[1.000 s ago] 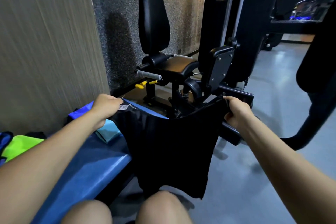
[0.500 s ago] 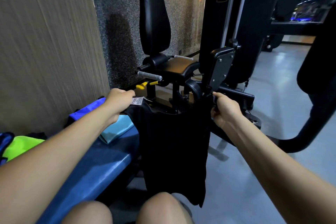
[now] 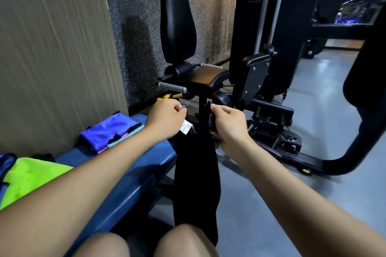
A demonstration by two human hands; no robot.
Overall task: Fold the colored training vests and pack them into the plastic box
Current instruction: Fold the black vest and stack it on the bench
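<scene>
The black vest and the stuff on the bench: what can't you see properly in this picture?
Head view only:
- Black vest: its bottom edge is hidden behind the person's knee.
- White tag: print too small to read.
- Green vest: cut off by the left edge and the left arm.
- Plastic box: not in view.
- Right hand: fingertips buried in dark cloth.

The black vest [image 3: 196, 173] is a matt, limp cloth with a small white paper-like label [image 3: 186, 127]; the purple vest [image 3: 106, 129] has a faint satin sheen, the lime green vest [image 3: 31, 175] looks smoother and brighter; the counter [image 3: 133, 173] is padded in blue vinyl, slightly glossy; the gym machine [image 3: 271, 48] shows black painted metal, a dull grey steel plate, knurled metal handles and leather-like black pads; the wall panel [image 3: 52, 58] looks like streaked wood grain; beside it, rough speckled rubber; the floor [image 3: 313, 100] is smooth, grey and reflective.
</scene>
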